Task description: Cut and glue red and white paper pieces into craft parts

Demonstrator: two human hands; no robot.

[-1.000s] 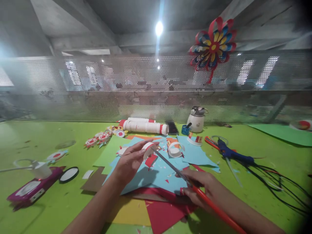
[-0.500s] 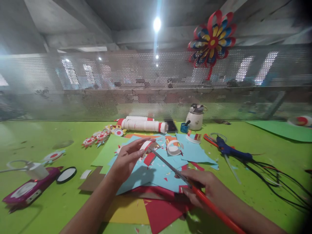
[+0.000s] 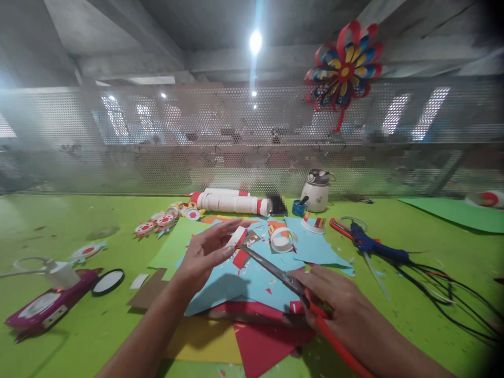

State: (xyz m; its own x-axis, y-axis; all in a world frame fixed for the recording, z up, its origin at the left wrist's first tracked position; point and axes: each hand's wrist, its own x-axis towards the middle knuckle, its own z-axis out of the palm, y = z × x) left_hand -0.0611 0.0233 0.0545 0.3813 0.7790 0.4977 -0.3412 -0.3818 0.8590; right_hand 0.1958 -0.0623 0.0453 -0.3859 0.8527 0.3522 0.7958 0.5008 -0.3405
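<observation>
Your left hand point(image 3: 201, 255), just left of the middle of the frame, pinches a small white-and-red paper piece point(image 3: 237, 237) between thumb and fingers, tilted up toward the right. Your right hand point(image 3: 340, 296), lower right of centre, is wrapped around the red-orange handles of the scissors point(image 3: 277, 272). Their blades point up and left, and the tips come right beside the lower edge of the piece you hold; whether they touch it you cannot tell from here.

Under your hands, in the middle of the frame, light blue paper point(image 3: 220, 289) lies scattered with scraps, and a red sheet point(image 3: 268, 346) and a yellow sheet point(image 3: 205, 341) show at bottom centre. Just right of your piece sits a white paper ring point(image 3: 281, 242). Above the pile, a stack of white cups point(image 3: 232, 203) lies on its side, with a white bottle point(image 3: 316, 193) to its right and a small blue pot point(image 3: 299, 208) between them. At left on the green worktop point(image 3: 129, 331) you have a purple power strip point(image 3: 47, 304); a paper flower point(image 3: 345, 72) shows at upper right.
</observation>
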